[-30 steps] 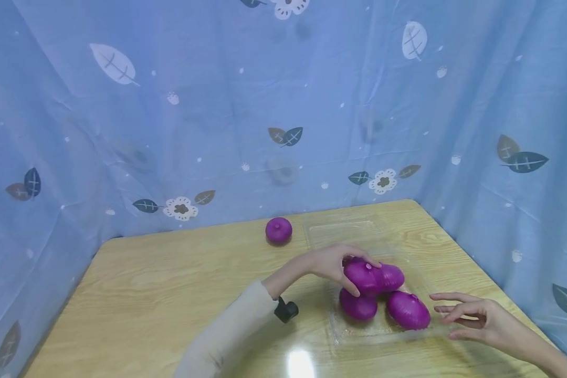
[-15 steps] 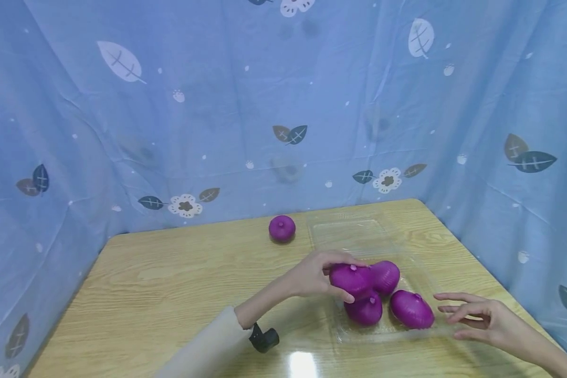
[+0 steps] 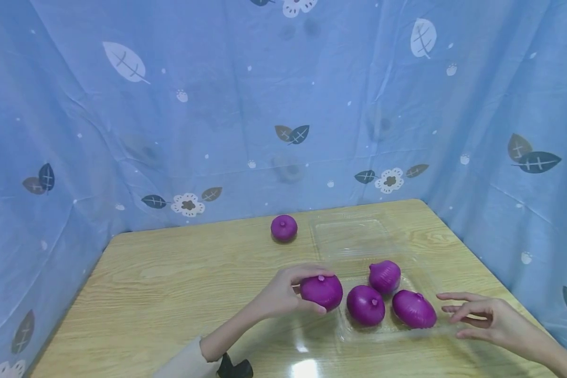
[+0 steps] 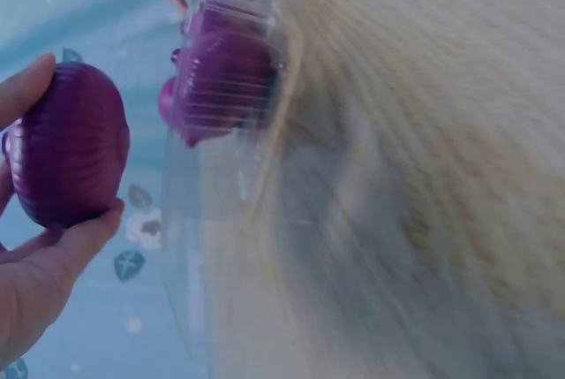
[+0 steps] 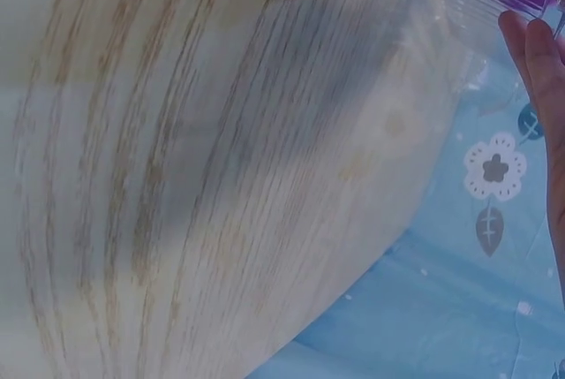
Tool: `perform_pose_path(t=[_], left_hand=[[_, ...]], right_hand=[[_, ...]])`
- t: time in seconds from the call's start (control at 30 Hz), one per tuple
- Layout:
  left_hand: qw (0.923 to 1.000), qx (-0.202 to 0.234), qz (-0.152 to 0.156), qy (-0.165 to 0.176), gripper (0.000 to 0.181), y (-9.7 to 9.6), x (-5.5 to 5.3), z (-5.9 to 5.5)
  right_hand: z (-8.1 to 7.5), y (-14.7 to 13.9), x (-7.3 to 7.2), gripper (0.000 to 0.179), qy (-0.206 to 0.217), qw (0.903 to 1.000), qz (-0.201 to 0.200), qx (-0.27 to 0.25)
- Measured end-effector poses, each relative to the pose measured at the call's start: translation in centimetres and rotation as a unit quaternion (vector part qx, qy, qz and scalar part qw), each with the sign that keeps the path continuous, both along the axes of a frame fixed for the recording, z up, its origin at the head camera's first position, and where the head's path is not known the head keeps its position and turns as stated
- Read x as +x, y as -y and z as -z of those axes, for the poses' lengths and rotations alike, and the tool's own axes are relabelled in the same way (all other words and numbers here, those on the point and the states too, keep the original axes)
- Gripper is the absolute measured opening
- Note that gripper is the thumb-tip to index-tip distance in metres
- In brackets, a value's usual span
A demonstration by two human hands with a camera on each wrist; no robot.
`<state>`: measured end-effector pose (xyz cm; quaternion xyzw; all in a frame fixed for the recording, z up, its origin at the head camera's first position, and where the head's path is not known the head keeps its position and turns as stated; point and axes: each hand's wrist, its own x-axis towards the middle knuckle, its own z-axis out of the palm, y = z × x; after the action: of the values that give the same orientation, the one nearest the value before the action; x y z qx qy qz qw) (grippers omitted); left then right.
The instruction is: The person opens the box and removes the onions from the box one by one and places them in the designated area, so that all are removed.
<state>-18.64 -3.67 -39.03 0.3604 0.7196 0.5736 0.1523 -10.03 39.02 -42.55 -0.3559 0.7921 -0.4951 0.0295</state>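
Note:
My left hand [image 3: 283,295] grips a purple onion [image 3: 322,293] between thumb and fingers, raised just left of a clear plastic box [image 3: 382,335]. In the left wrist view the held onion [image 4: 75,145] shows its ribbed side, apart from the box. Three more purple onions lie in the box: one at the left [image 3: 366,305], one at the back [image 3: 385,276] and one at the right [image 3: 414,309]. My right hand [image 3: 486,319] is by the box's right side, fingers loosely bent with nothing between them. Whether its fingertips touch the box, I cannot tell.
The box's clear lid [image 3: 352,235] lies folded back behind it. A single purple onion [image 3: 284,228] sits near the back edge of the wooden table [image 3: 179,283]. Blue patterned cloth [image 3: 227,105] hangs along the back and both sides.
My left hand has lifted an onion from the box and carried it left, past the box's left side. The onions left in the box have shifted apart slightly. My right hand has stayed put.

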Motion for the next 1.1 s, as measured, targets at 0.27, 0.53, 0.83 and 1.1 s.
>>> perform_pose_path(t=[0.27, 0.53, 0.83, 1.1], left_hand=[[0.9994, -0.024, 0.026, -0.007, 0.060, 2.8, -0.2, 0.9], [0.9965, -0.074, 0.018, -0.034, 0.062, 4.1, -2.1, 2.3], [0.9966, -0.065, -0.028, -0.042, 0.064, 4.3, -4.5, 3.1], [0.9942, -0.073, -0.073, -0.029, 0.064, 4.1, -6.5, 3.7]], right_hand=[[-0.4, -0.1, 0.3, 0.028, 0.003, 0.9998, 0.017, 0.012], [-0.1, -0.2, 0.2, 0.030, -0.001, 1.0000, 0.008, 0.004], [0.3, -0.1, 0.3, 0.034, -0.023, 0.9997, 0.011, 0.004], [0.1, 0.1, 0.4, 0.034, -0.031, 0.9992, 0.022, 0.012]])
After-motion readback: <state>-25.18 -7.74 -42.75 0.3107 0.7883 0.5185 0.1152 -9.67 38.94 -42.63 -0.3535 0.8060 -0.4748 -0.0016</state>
